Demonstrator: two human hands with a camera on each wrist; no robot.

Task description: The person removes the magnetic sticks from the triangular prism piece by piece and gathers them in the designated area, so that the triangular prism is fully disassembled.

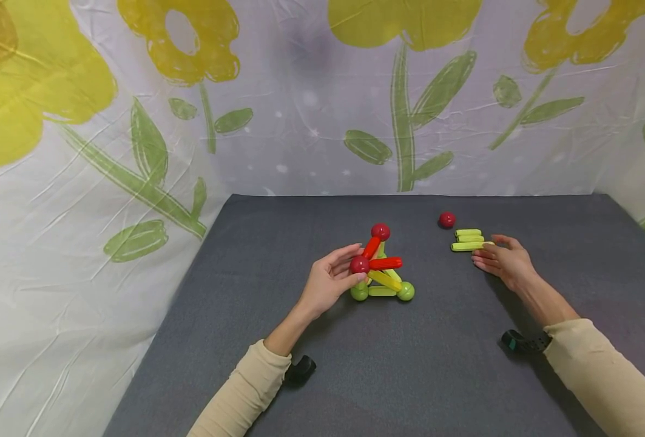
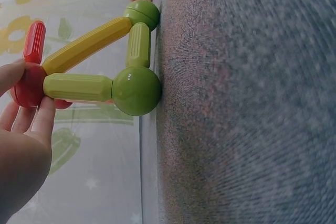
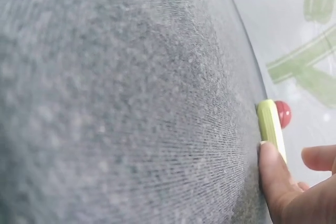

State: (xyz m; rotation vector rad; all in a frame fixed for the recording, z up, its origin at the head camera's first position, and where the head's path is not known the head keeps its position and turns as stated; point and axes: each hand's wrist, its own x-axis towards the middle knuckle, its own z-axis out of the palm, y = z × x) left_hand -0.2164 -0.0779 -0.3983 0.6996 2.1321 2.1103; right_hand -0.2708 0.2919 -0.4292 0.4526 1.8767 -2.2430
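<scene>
We steady a glossy red, yellow and green ball-and-stick frame (image 1: 384,280) on the grey desk (image 1: 409,370).
Our left hand's (image 1: 330,278) grip is clamped on its near red ball (image 1: 360,264). Toward two o'clock from the frame lie three ribbed lime-green sticks (image 1: 466,247); our right hand's (image 1: 506,264) grip is apart, fingertips at the longest. A loose glossy red ball (image 1: 447,220) sits at the sticks' eleven o'clock.

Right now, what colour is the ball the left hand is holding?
The ball in the left hand is red; the left wrist view shows it best.
</scene>
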